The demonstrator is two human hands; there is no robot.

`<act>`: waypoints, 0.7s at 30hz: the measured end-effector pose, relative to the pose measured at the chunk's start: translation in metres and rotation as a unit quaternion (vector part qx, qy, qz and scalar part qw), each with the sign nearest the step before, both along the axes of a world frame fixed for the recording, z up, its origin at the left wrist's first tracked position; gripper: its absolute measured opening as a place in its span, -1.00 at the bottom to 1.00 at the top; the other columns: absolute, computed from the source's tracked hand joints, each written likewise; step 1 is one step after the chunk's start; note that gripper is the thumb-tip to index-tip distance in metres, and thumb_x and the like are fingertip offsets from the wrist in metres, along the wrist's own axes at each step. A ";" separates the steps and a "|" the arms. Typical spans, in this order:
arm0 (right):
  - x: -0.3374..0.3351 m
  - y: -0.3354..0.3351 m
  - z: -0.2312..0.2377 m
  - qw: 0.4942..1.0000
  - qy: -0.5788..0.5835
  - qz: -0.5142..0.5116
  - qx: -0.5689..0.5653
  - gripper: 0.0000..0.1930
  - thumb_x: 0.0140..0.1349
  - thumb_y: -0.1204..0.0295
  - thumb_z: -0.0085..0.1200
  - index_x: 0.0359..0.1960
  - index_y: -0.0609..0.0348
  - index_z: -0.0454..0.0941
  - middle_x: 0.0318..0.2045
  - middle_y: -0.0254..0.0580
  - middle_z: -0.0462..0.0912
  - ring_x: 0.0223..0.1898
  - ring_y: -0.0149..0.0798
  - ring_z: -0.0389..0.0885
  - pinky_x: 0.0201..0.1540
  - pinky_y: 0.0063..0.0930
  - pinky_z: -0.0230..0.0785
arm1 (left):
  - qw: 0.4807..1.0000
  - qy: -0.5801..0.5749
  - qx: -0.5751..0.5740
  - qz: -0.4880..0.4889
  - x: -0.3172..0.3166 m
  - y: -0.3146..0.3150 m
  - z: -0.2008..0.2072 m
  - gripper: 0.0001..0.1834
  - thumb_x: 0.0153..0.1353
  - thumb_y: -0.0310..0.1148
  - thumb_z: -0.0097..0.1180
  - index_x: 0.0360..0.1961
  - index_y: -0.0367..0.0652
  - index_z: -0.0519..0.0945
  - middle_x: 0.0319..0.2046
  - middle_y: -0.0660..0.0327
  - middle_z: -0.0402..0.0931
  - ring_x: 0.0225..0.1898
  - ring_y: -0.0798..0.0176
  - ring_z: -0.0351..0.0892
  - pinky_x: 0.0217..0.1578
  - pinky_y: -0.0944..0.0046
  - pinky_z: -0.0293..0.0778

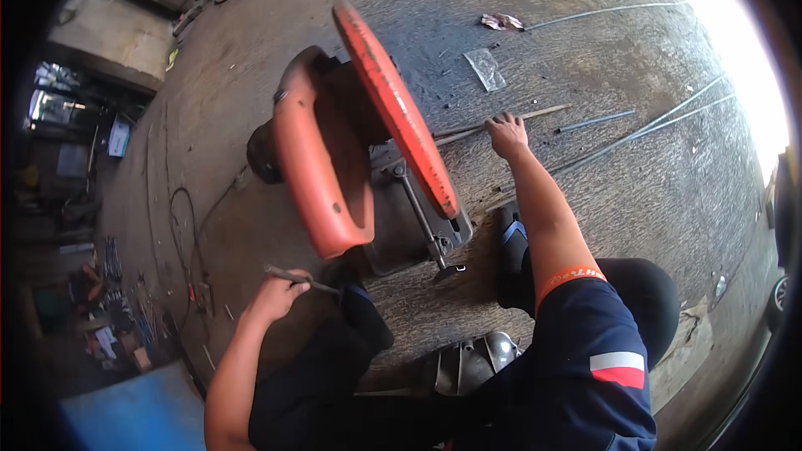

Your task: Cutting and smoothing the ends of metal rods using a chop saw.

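Observation:
A chop saw with an orange handle (313, 175) and an orange blade guard (399, 108) stands on the floor in front of me. Its clamp screw (420, 209) lies along the near right side of the base. My right hand (507, 135) is closed around a thin metal bar (547, 110), which runs from the saw out to the right. Low on the left, my left hand (274, 294) grips a short, narrow metal rod (288, 275), clear of the saw. One rod end points toward my left foot.
On the right lie a loose cut rod (595, 121) and long thin rods (660, 125). Beyond them are a clear plastic bag (485, 69) and a crumpled wrapper (501, 22). A dark cable (194, 238) trails at left. Shiny metal parts (476, 363) sit between my legs.

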State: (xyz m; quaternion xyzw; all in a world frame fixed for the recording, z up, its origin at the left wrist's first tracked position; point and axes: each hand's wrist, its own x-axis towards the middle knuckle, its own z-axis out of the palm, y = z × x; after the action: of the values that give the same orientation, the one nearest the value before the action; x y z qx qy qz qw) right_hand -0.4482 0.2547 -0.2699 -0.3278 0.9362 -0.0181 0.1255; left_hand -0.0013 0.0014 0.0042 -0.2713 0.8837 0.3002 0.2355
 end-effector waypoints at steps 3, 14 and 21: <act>-0.009 0.009 -0.003 0.992 0.068 0.102 -0.015 -0.76 0.20 0.41 -0.03 -0.09 -0.11 0.53 -0.14 -0.33 0.59 0.09 -0.24 0.44 0.08 -0.17 0.26 | 0.999 0.009 -0.004 0.036 -0.007 -0.006 0.005 -0.82 0.15 -0.44 0.15 -0.22 -0.27 0.60 -0.37 -0.07 0.59 -0.26 0.02 0.61 -0.21 0.14 0.44; -0.045 0.086 0.144 0.968 0.137 0.201 0.059 -0.81 0.23 0.42 -0.05 -0.16 -0.13 0.55 -0.16 -0.26 0.62 -0.02 -0.19 0.56 -0.03 -0.30 0.45 | 0.971 0.220 -0.059 0.066 0.019 -0.032 0.044 -0.82 0.15 -0.44 0.17 -0.27 -0.32 0.61 -0.50 0.02 0.54 -0.41 0.16 0.56 -0.31 0.21 0.41; -0.046 0.122 0.341 0.968 0.203 0.125 -0.075 -0.81 0.29 0.37 -0.06 -0.10 -0.07 0.50 -0.28 -0.09 0.57 -0.13 0.01 0.57 -0.15 -0.15 0.42 | 0.877 0.446 0.042 0.173 0.026 -0.047 0.076 -0.72 0.23 -0.28 0.19 -0.43 -0.33 0.55 -0.58 0.32 0.45 -0.48 0.48 0.37 -0.43 0.39 0.30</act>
State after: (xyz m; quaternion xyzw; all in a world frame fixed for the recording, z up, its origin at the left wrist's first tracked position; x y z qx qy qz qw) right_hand -0.4940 0.3770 0.0713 -0.4478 0.8894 -0.0052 -0.0912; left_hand 0.0243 -0.0457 0.0804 -0.2475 0.8205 0.4621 -0.2279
